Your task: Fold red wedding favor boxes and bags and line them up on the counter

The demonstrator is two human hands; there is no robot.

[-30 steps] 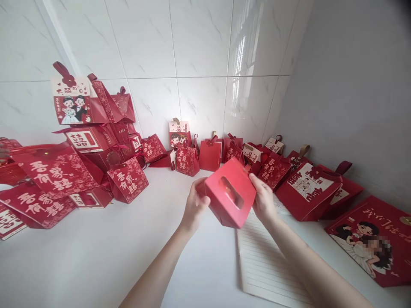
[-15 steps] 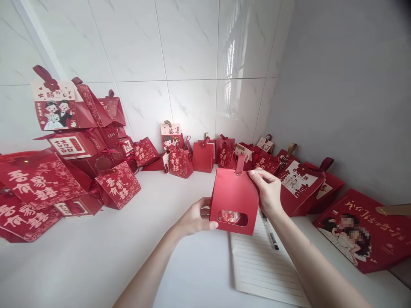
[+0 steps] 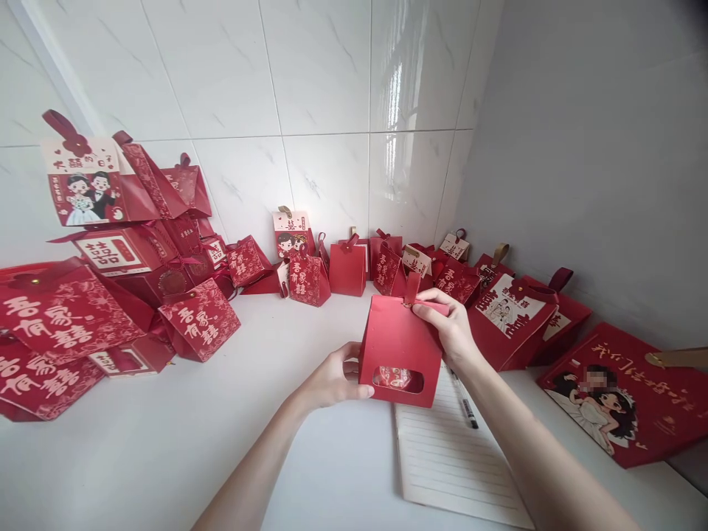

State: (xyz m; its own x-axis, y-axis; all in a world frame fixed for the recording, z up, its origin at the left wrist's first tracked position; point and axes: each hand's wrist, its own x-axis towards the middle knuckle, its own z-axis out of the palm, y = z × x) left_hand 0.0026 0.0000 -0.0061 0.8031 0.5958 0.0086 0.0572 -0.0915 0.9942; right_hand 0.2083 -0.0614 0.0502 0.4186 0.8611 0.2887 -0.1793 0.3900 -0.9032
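A plain red gift box (image 3: 403, 339) with a ribbon loop (image 3: 412, 286) at its top is held up over the table. Through the oval window near its base a red-and-gold wrapped item (image 3: 395, 377) shows. My left hand (image 3: 335, 377) is closed on the box's lower left side, thumb at the window's left. My right hand (image 3: 450, 324) pinches the top right edge, close to the base of the ribbon. Below the box lie a lined notebook (image 3: 442, 457) and a pen (image 3: 469, 409), partly covered by the box and my right arm.
Stacked red gift boxes (image 3: 127, 247) fill the left side. More small boxes (image 3: 348, 267) line the tiled wall (image 3: 326, 169). On the right stand a box with a white label (image 3: 506, 317) and a large box with a printed couple (image 3: 619, 398), by the grey wall (image 3: 580, 169).
My right hand has slid left along the box's top, nearer the ribbon. The box is slightly lower and to the left. The view has shifted slightly.
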